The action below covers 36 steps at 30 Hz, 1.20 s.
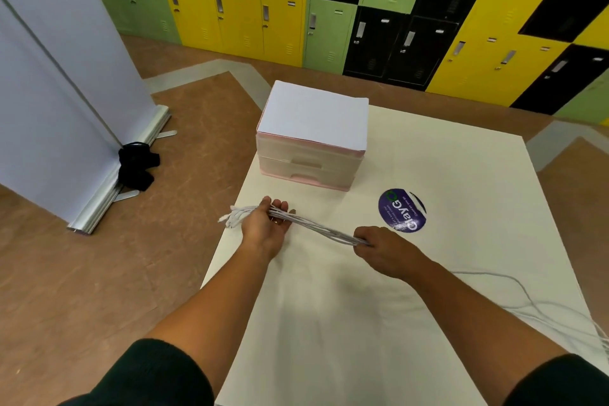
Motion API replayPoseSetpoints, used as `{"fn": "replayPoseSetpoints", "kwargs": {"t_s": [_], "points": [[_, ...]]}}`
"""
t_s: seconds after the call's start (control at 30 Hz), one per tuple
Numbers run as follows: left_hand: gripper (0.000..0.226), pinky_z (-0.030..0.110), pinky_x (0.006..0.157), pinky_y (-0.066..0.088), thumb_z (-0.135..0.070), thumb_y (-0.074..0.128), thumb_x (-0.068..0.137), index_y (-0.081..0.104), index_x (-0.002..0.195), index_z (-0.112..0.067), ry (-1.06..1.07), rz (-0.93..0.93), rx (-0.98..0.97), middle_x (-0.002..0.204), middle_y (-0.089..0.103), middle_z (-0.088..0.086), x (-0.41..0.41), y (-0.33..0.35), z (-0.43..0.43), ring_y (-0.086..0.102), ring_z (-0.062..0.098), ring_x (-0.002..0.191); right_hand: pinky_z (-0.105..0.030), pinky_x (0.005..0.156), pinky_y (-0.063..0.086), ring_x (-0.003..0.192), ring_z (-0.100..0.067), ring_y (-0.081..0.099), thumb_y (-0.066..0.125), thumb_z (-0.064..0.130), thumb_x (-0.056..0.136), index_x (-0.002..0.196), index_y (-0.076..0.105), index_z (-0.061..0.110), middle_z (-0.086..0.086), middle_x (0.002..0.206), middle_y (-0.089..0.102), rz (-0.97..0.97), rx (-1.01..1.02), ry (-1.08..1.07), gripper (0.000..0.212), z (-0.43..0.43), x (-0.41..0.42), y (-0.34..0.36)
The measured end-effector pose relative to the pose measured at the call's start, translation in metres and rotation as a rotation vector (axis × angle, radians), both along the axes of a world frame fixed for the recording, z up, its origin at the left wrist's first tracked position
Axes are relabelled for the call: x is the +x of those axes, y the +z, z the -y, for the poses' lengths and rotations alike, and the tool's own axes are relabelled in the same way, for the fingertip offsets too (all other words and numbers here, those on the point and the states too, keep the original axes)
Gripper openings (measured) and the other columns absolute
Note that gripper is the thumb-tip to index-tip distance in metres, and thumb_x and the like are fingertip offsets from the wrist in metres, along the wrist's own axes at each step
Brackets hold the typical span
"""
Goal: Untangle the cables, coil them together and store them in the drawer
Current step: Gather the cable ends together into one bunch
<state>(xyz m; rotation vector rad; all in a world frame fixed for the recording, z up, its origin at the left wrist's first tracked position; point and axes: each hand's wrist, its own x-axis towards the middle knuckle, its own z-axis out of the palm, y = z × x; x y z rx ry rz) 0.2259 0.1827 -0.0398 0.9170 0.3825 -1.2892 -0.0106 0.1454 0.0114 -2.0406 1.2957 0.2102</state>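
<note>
A bundle of thin white cables [316, 227] stretches between my two hands above the cream table [329, 323]. My left hand [267, 227] grips the bundle near its plug ends, which stick out to the left. My right hand [382, 249] is closed around the same bundle further right. The loose cable tails [527, 303] trail over the table toward its right edge. The small pink and white drawer unit [313, 155] stands at the far side of the table, both drawers shut.
A round purple sticker [402, 210] lies on the table right of the drawer unit. A white banner stand [59, 102] with a black cloth [136, 165] at its base stands on the floor to the left. Coloured lockers [329, 3] line the back wall.
</note>
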Motion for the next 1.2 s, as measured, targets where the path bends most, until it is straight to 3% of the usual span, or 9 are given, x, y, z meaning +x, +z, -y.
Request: {"fn": "replayPoseSetpoints", "kwargs": {"t_s": [0.07,0.23,0.43,0.57,0.67,0.87,0.97,1.07,1.2], "points": [[0.022,0.044,0.089,0.052,-0.015,0.043,0.105,0.052,0.085,-0.013,0.044,-0.028,-0.027,0.074,0.052,0.003,-0.007,0.004,0.006,0.057,0.017,0.068,-0.030,0.058,0.034,0.058,-0.012,0.046,0.049,0.024,0.091,0.069,0.044,0.026,0.006,0.064,0.051,-0.029,0.001,-0.017,0.023,0.000,-0.010,-0.001],[0.022,0.039,0.070,0.052,-0.014,0.041,0.105,0.052,0.086,-0.012,0.174,-0.042,0.001,0.068,0.050,0.000,-0.016,0.011,0.016,0.052,0.016,0.055,-0.031,0.058,0.034,0.063,-0.014,0.049,0.046,0.027,0.092,0.074,0.045,0.022,0.005,0.069,0.053,-0.092,0.001,-0.049,0.018,-0.002,-0.032,-0.010],[0.024,0.031,0.058,0.044,-0.017,0.038,0.107,0.052,0.089,-0.011,-0.137,0.340,-0.014,0.054,0.034,-0.003,-0.032,0.009,0.008,0.035,0.012,0.045,-0.029,0.071,0.046,0.082,-0.012,0.062,0.055,0.031,0.091,0.091,0.065,0.027,0.008,0.087,0.066,-0.103,0.129,-0.024,0.011,-0.005,-0.046,-0.027],[0.032,0.034,0.062,0.046,-0.027,0.041,0.107,0.051,0.082,-0.011,-0.330,0.437,-0.070,0.054,0.036,-0.002,-0.039,0.003,-0.003,0.038,0.014,0.046,-0.029,0.088,0.048,0.098,-0.011,0.063,0.057,0.031,0.094,0.111,0.068,0.026,0.010,0.106,0.067,0.030,0.129,-0.138,0.021,-0.003,-0.043,-0.031],[0.037,0.036,0.065,0.048,-0.033,0.044,0.105,0.050,0.078,-0.010,-0.415,0.455,-0.093,0.054,0.037,0.000,-0.043,0.006,-0.006,0.040,0.016,0.047,-0.030,0.085,0.050,0.092,-0.012,0.064,0.056,0.032,0.097,0.106,0.068,0.024,0.011,0.099,0.069,0.181,0.092,-0.181,0.017,0.001,-0.022,-0.022],[0.041,0.037,0.065,0.048,-0.033,0.041,0.106,0.048,0.073,-0.009,-0.619,0.423,-0.201,0.059,0.041,0.007,-0.047,0.025,-0.008,0.044,0.022,0.052,-0.027,0.077,0.049,0.091,-0.017,0.067,0.047,0.028,0.103,0.126,0.059,0.020,-0.001,0.106,0.071,0.547,0.131,-0.344,0.027,0.015,0.036,0.011],[0.042,0.038,0.065,0.049,-0.030,0.040,0.106,0.055,0.077,-0.004,-0.718,0.414,-0.257,0.062,0.046,0.011,-0.048,0.032,-0.009,0.047,0.025,0.054,-0.035,0.076,0.050,0.086,-0.018,0.068,0.046,0.028,0.104,0.116,0.060,0.021,-0.002,0.099,0.072,0.668,0.223,-0.490,0.020,0.026,0.053,0.023],[0.041,0.039,0.066,0.052,-0.028,0.038,0.106,0.061,0.092,0.003,-0.775,0.445,-0.295,0.065,0.053,0.014,-0.052,0.037,-0.009,0.053,0.027,0.057,-0.040,0.073,0.052,0.069,-0.023,0.066,0.051,0.016,0.101,0.105,0.065,0.008,-0.010,0.088,0.072,0.747,0.283,-0.576,0.017,0.032,0.061,0.032],[0.035,0.044,0.072,0.055,-0.021,0.036,0.107,0.058,0.109,0.007,-0.746,0.477,-0.287,0.077,0.063,0.017,-0.055,0.041,-0.006,0.063,0.032,0.064,-0.035,0.069,0.057,0.065,-0.023,0.064,0.058,-0.003,0.092,0.100,0.067,0.007,-0.015,0.084,0.069,0.838,0.307,-0.601,0.015,0.029,0.065,0.035]]}}
